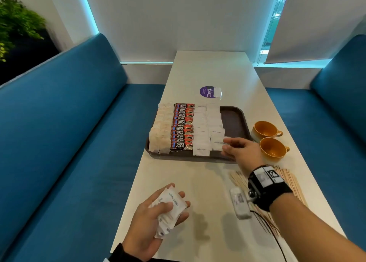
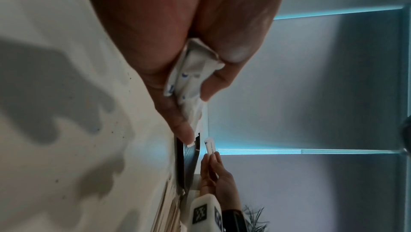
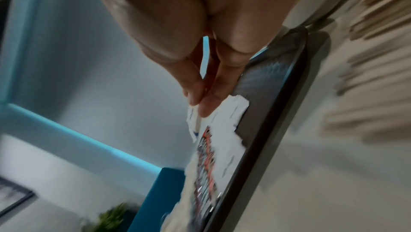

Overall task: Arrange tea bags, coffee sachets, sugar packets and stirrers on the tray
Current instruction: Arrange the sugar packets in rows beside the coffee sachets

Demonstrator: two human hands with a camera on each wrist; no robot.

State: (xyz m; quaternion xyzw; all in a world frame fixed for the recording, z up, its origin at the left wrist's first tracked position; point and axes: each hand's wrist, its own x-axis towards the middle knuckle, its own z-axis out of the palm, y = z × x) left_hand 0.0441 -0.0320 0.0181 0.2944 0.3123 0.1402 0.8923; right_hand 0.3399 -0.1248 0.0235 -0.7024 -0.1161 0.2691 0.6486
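A dark brown tray [image 1: 233, 119] lies across the white table. From left to right it holds a column of tea bags [image 1: 160, 131], a column of Kopi Juan coffee sachets [image 1: 182, 129] and two columns of white sugar packets [image 1: 201, 135]. My right hand [image 1: 225, 144] is over the near end of the right sugar column, thumb and finger pinching one sugar packet [image 3: 194, 123] just above the tray. My left hand [image 1: 168, 206] hovers over the near table and grips a stack of sugar packets [image 2: 189, 81]. Wooden stirrers [image 1: 293, 184] lie in a loose pile under my right wrist.
Two orange cups [image 1: 265, 130] [image 1: 274, 148] stand just right of the tray. The tray's right part [image 3: 273, 95] is bare. A purple round sticker [image 1: 207, 92] with a small white packet on it lies beyond the tray. Blue benches [image 1: 79, 123] flank the table.
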